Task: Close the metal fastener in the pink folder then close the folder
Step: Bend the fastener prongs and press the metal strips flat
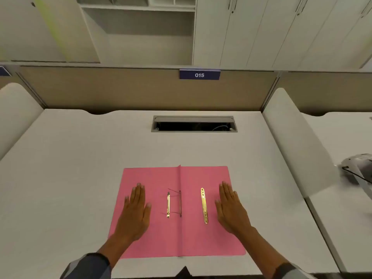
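Note:
A pink folder (181,234) lies open and flat on the white desk, its spine crease running toward me down the middle. Just left of the crease, a brass fastener bar (168,205) stands with two thin prongs reaching toward the spine. A separate, longer brass strip (204,205) lies loose on the right flap. My left hand (135,213) rests flat, palm down, on the left flap. My right hand (231,208) rests flat on the right flap, just right of the loose strip. Neither hand holds anything.
The white desk (80,168) has an open cable slot (194,124) at the back and a beige partition with a "015" label (199,75) behind it. White side dividers flank the desk. A white and grey device (360,170) sits on the neighbouring desk at right.

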`<state>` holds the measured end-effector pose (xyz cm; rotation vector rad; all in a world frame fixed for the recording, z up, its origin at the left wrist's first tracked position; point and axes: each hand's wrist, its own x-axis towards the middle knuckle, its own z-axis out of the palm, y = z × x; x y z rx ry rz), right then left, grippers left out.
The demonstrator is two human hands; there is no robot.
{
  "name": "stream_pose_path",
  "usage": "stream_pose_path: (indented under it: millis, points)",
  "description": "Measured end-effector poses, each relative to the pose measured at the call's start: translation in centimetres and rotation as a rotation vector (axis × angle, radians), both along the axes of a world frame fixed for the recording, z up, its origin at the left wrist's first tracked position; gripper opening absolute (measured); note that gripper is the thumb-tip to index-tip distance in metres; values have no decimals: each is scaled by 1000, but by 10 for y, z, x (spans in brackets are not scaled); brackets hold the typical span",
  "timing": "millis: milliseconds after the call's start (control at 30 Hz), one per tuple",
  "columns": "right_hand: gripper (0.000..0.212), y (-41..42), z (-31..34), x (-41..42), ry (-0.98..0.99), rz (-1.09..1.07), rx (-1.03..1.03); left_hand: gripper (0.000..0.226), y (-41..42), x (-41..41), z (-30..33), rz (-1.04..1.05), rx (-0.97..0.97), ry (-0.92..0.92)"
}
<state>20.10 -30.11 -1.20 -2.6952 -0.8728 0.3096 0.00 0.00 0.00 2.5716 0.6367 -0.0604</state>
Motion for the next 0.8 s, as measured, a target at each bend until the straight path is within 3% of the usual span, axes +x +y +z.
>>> stream_pose_path:
  millis: [200,667,800]
  points:
    - [65,-10,-17,-22,82,-2,-101,70,-19,-22,-23,3,-24,156]
    - [67,-11,-21,-24,125,9,-148,71,-21,-27,-47,-9,-24,231]
    - [49,1,-7,-11,33,6,-28,73,-20,-24,-46,-9,-4,205]
